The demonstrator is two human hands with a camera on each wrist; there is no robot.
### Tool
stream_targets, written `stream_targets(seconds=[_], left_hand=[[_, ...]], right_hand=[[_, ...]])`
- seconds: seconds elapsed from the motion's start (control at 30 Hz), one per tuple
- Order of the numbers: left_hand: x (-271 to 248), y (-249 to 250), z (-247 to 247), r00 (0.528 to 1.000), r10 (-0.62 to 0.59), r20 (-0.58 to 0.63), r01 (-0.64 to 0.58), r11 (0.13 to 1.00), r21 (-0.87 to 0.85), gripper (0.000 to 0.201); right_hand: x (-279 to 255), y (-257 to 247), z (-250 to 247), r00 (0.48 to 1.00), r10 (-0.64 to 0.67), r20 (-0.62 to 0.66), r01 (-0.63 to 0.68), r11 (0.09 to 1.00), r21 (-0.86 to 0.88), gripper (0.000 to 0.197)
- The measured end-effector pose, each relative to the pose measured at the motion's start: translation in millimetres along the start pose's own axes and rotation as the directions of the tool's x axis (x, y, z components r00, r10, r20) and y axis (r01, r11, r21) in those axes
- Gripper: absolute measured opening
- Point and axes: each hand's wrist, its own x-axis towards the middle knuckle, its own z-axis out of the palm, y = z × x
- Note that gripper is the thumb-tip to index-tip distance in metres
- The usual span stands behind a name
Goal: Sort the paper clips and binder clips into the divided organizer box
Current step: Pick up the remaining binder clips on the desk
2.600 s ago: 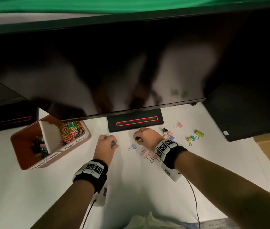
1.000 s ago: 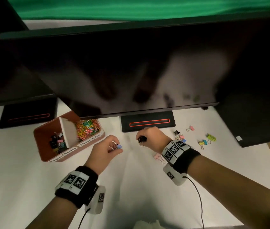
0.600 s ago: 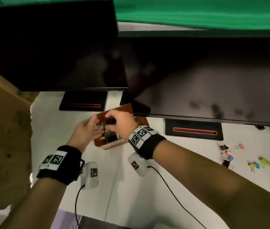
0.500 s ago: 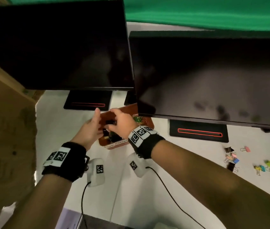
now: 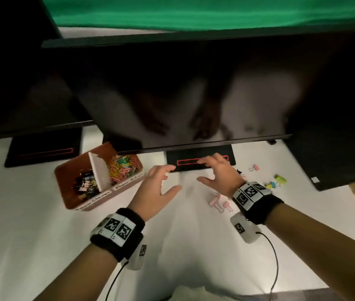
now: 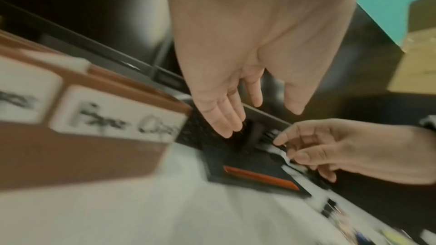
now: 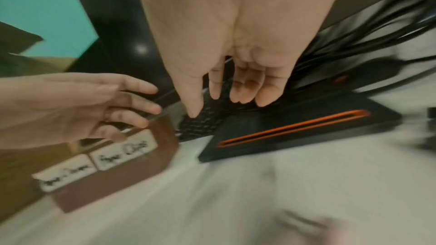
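The brown divided organizer box (image 5: 68,192) sits left of centre on the white table. Its left compartment holds dark binder clips (image 5: 86,184) and its right one holds coloured paper clips (image 5: 123,167). My left hand (image 5: 160,183) hovers just right of the box, fingers spread and empty. My right hand (image 5: 216,170) hovers by the monitor base, also empty with relaxed fingers. Pink binder clips (image 5: 219,200) lie under my right wrist. More coloured binder clips (image 5: 275,182) are scattered to the right. Both wrist views show bare palms: left hand (image 6: 238,116), right hand (image 7: 224,103).
A large dark monitor (image 5: 194,88) overhangs the back of the table, on a black base with a red stripe (image 5: 200,162). A second monitor base (image 5: 44,151) stands at the left. Wrist camera cables (image 5: 274,263) trail toward the table's front edge.
Both hands carried binder clips left to the box, let them go over it, and have come back to the middle of the table empty. The head view has swung back right.
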Motion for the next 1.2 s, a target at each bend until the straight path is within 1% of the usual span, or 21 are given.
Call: stream_targets(seconds=[0.07,0.13,0.17,0.27,0.33,0.4,0.47,0.57,0.63,0.77,0.87,1.0,1.1,1.2], left_hand=[[7,12,35,0.988,0.065,0.143,-0.078,0.993,0.084,0.059],[12,17,68,0.956,0.075,0.283,-0.121,0.982,0.148,0.068],[15,18,83,0.939,0.069,0.337,-0.138,0.973,0.185,0.072],[22,20,118,0.898,0.073,0.433,-0.221,0.927,0.303,0.075],[28,19,133,0.883,0.072,0.463,-0.258,0.900,0.351,0.074],[34,16,142,0.870,0.064,0.490,-0.294,0.863,0.410,0.072],[37,12,145,0.870,0.075,0.487,-0.309,0.853,0.420,0.065],[39,7,144,0.902,0.136,0.410,-0.300,0.880,0.369,0.048],[39,5,143,0.923,0.143,0.358,-0.275,0.895,0.351,0.041],[38,6,140,0.957,0.064,0.283,-0.154,0.939,0.308,0.024],[41,9,138,0.958,-0.023,0.285,-0.068,0.950,0.304,0.019],[43,8,134,0.940,-0.120,0.320,0.024,0.957,0.288,0.017],[42,5,128,0.938,-0.130,0.320,0.031,0.954,0.297,0.016],[39,3,119,0.944,-0.113,0.310,0.025,0.962,0.273,0.016]], right_hand=[[-18,39,-18,0.993,0.117,-0.025,-0.119,0.989,-0.092,0.059],[-33,66,-32,0.977,0.214,-0.005,-0.213,0.966,-0.150,0.069],[-39,76,-36,0.970,0.242,0.019,-0.236,0.957,-0.172,0.073],[-45,98,-36,0.963,0.236,0.131,-0.208,0.958,-0.198,0.084],[-43,106,-30,0.952,0.211,0.224,-0.163,0.963,-0.214,0.090],[-39,109,-24,0.938,0.186,0.291,-0.115,0.963,-0.245,0.090],[-35,110,-21,0.936,0.169,0.309,-0.081,0.957,-0.279,0.082],[-31,110,-17,0.950,0.147,0.275,-0.075,0.964,-0.256,0.065],[-31,109,-15,0.958,0.131,0.256,-0.073,0.972,-0.223,0.056],[-30,105,-12,0.959,0.119,0.257,-0.074,0.981,-0.180,0.048],[-25,101,-14,0.950,0.137,0.279,-0.087,0.979,-0.187,0.047],[-20,96,-13,0.933,0.139,0.332,-0.089,0.983,-0.161,0.048],[-17,93,-13,0.920,0.136,0.367,-0.099,0.988,-0.118,0.042],[-14,91,-11,0.926,0.103,0.364,-0.059,0.990,-0.130,0.027]])
